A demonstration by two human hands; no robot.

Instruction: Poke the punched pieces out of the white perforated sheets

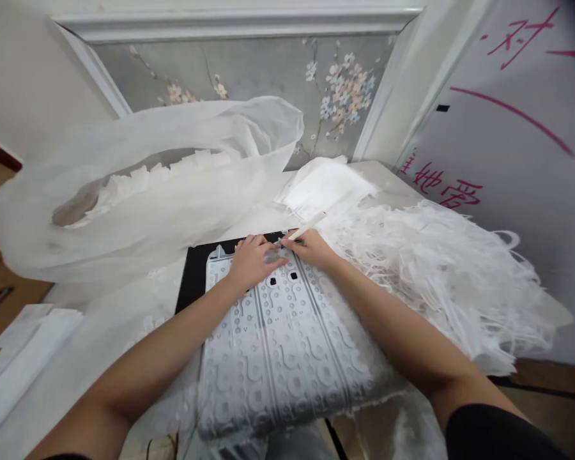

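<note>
The embossed white sheet (278,345) lies over a black board (190,281) on the counter (376,171), a few dark squares (294,276) showing near its far end; how much is finished cannot be told. Sheer fabric (196,207) and heaped strips (441,275) crowd close without covering the hands. The left hand (250,263) rests on the sheet, its grip unclear; the right hand (314,249) narrowly pinches a slim white tool (308,226).

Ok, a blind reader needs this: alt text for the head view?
A person's right hand holds a slim white tool over an embossed pale sheet, left hand resting on it; tangled white strips lie right, sheer white fabric left.
</note>
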